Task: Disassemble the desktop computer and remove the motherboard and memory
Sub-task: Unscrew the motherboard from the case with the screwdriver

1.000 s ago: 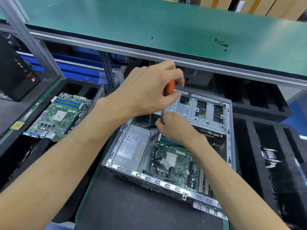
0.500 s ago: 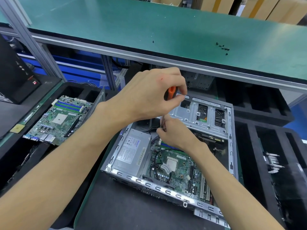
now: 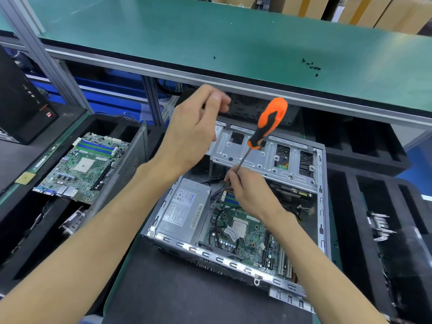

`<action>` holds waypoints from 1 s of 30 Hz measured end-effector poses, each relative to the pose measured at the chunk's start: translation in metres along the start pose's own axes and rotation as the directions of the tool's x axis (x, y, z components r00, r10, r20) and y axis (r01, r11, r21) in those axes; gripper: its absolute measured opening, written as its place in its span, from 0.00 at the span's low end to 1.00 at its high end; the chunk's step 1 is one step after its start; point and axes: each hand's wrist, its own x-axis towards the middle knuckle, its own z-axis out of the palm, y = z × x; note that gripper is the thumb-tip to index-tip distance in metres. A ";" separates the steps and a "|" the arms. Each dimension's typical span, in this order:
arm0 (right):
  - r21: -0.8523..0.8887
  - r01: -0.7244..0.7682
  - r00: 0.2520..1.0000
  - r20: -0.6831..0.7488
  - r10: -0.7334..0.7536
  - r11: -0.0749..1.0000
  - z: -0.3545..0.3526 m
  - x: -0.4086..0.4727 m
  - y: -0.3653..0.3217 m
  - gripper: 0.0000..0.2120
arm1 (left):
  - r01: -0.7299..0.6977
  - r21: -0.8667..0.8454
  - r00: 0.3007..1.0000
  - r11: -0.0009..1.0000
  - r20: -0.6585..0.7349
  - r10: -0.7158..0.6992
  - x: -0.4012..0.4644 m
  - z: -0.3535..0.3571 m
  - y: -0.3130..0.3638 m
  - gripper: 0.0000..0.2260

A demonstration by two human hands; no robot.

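Left hand [image 3: 191, 134] now off the screwdriver [image 3: 266, 127] handle, lifted, fingers loosely curled, holding nothing. Right hand [image 3: 247, 190] pinching the shaft low, over the motherboard [image 3: 243, 232] inside the case [image 3: 322, 206]. Likely screw loosened; board, memory [image 3: 230, 198] not yet out.

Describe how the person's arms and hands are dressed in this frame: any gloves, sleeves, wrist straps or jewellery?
Both forearms are bare to the frame's lower edge; no sleeve shows. The left hand and right hand wear no gloves, and no ring, watch or wrist strap is visible on either. A small reddish mark on the left hand seen earlier cannot be made out now.
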 end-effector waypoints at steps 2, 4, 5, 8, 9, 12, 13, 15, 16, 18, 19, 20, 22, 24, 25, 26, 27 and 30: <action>0.057 -0.001 0.999 -0.046 0.003 0.998 -0.007 -0.003 -0.001 0.14 | 0.110 -0.047 0.994 0.993 0.013 -0.110 -0.006 0.004 -0.013 0.13; 0.068 0.008 0.995 -0.095 -0.001 0.998 -0.015 -0.006 -0.002 0.14 | 0.218 -0.087 0.975 0.972 0.057 -0.214 -0.012 0.010 -0.026 0.13; 0.073 0.013 0.993 -0.120 -0.004 0.997 -0.018 -0.007 -0.001 0.14 | 0.270 -0.103 0.961 0.957 0.087 -0.261 -0.015 0.014 -0.033 0.13; 0.079 0.019 0.989 -0.147 -0.008 0.997 -0.023 -0.008 0.000 0.14 | 0.319 -0.031 0.940 0.947 0.138 -0.312 -0.025 0.027 -0.052 0.12; 0.060 0.012 0.991 -0.137 -0.004 0.998 -0.022 -0.008 0.000 0.14 | 0.288 0.046 0.947 0.956 0.137 -0.292 -0.029 0.030 -0.059 0.12; -0.018 -0.024 0.997 -0.080 0.023 1.000 -0.014 -0.012 0.004 0.14 | 0.244 0.209 0.946 0.947 0.162 -0.279 -0.040 0.037 -0.077 0.11; -0.034 -0.032 0.997 -0.068 0.030 0.999 -0.011 -0.013 0.006 0.14 | 0.246 0.238 0.940 0.939 0.177 -0.291 -0.044 0.037 -0.084 0.10; -0.049 -0.040 0.997 -0.061 0.037 0.998 -0.007 -0.015 0.008 0.14 | 0.244 0.294 0.929 0.924 0.204 -0.310 -0.052 0.035 -0.098 0.10; -0.046 -0.041 0.997 -0.062 0.039 0.998 -0.007 -0.015 0.008 0.14 | 0.221 0.327 0.929 0.919 0.217 -0.301 -0.057 0.034 -0.104 0.10; -0.032 -0.041 0.997 -0.059 0.039 0.999 -0.007 -0.015 0.007 0.14 | 0.136 0.397 0.937 0.908 0.245 -0.248 -0.066 0.033 -0.110 0.09; -0.036 -0.039 0.998 -0.053 0.037 0.999 -0.008 -0.014 0.006 0.14 | 0.098 0.423 0.941 0.901 0.256 -0.222 -0.069 0.033 -0.111 0.08; -0.047 -0.036 0.998 -0.045 0.034 0.998 -0.008 -0.013 0.005 0.14 | 0.074 0.440 0.943 0.895 0.261 -0.206 -0.070 0.034 -0.110 0.08; -0.064 -0.025 0.999 -0.030 0.023 0.998 -0.006 -0.012 0.004 0.14 | 0.058 0.460 0.943 0.886 0.265 -0.200 -0.069 0.034 -0.108 0.08; -0.057 -0.012 1.000 -0.024 0.010 0.998 -0.003 -0.012 0.005 0.14 | 0.062 0.458 0.942 0.887 0.267 -0.204 -0.068 0.035 -0.106 0.09; -0.056 0.000 1.000 -0.026 -0.001 0.998 -0.001 -0.012 0.004 0.14 | 0.064 0.452 0.943 0.889 0.264 -0.202 -0.068 0.035 -0.106 0.09; -0.065 0.015 0.999 -0.028 -0.017 0.998 0.001 -0.012 0.005 0.13 | 0.064 0.448 0.945 0.892 0.259 -0.198 -0.068 0.035 -0.105 0.09; -0.085 0.031 0.999 -0.024 -0.034 0.996 0.004 -0.011 0.005 0.13 | 0.063 0.447 0.947 0.892 0.256 -0.195 -0.069 0.035 -0.105 0.09; -0.150 0.047 0.999 0.011 -0.046 0.988 0.011 -0.009 0.007 0.11 | 0.051 0.452 0.949 0.891 0.257 -0.185 -0.069 0.035 -0.105 0.08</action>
